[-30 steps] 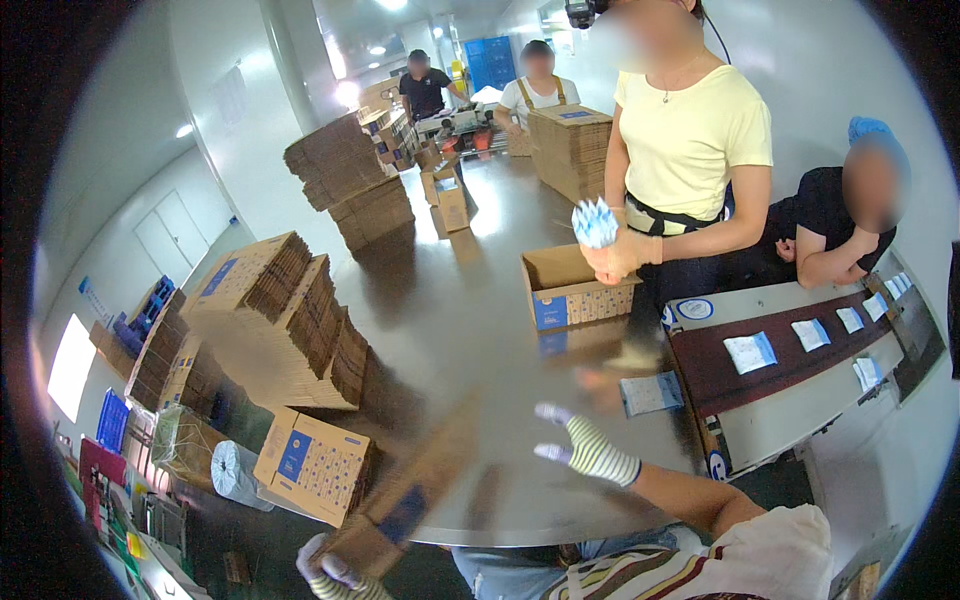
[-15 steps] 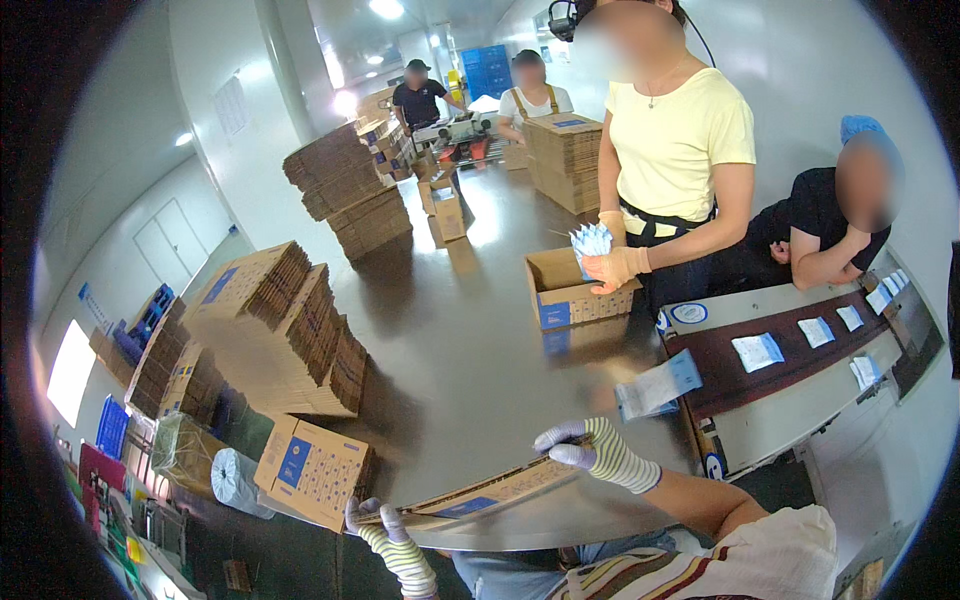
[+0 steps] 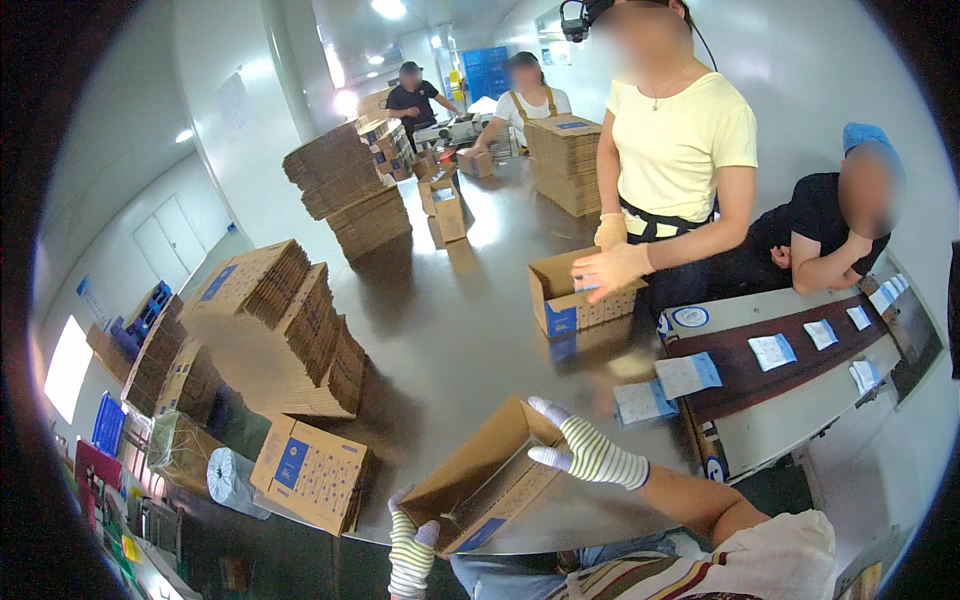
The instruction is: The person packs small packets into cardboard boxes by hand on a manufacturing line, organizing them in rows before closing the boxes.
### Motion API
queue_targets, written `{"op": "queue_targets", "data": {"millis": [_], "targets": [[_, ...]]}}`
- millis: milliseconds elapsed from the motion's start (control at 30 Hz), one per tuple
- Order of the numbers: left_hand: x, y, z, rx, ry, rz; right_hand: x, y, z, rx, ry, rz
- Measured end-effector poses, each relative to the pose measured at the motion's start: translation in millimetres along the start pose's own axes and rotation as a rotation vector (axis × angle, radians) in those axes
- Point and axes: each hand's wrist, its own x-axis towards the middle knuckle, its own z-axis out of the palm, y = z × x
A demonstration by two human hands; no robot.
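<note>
At the table's near edge I hold a cardboard carton point(image 3: 478, 478), spread into a box shape with its inside facing up. My left hand point(image 3: 412, 548), in a striped glove, closes on its left end. My right hand point(image 3: 592, 448), gloved alike, grips the right end with the thumb and fingers on either side of the wall. A blue panel marks the carton's near face. Left of my left hand lie a few flat folded cartons point(image 3: 310, 470), and behind them rises a tall stack of flat cartons point(image 3: 275, 330).
Across the metal table point(image 3: 440, 330), a co-worker's gloved hands point(image 3: 612, 268) are over an open carton point(image 3: 590, 315). A conveyor belt point(image 3: 720, 395) on the right carries blue-and-white packets point(image 3: 688, 374). More carton stacks point(image 3: 345, 190) stand farther back. Other people sit or stand beyond.
The flat carton between my hands has opened out into a box. My right hand has risen slightly. The co-worker's bundle of packets has gone down into their carton, and belt packets have shifted left.
</note>
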Motion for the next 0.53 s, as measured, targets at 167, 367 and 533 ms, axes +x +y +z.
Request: {"op": "queue_targets", "data": {"millis": [167, 367, 533], "targets": [[15, 4, 10, 0.095, -0.017, 0.02, -4, 7, -15, -0.157, -0.156, -0.081], [31, -7, 3, 0.432, 0.069, -0.013, 5, 5, -21, -0.294, -0.2, -0.198], [33, 18, 8, 0.804, 0.103, -0.049, 21, 5, -31, -0.389, -0.485, -0.152]]}}
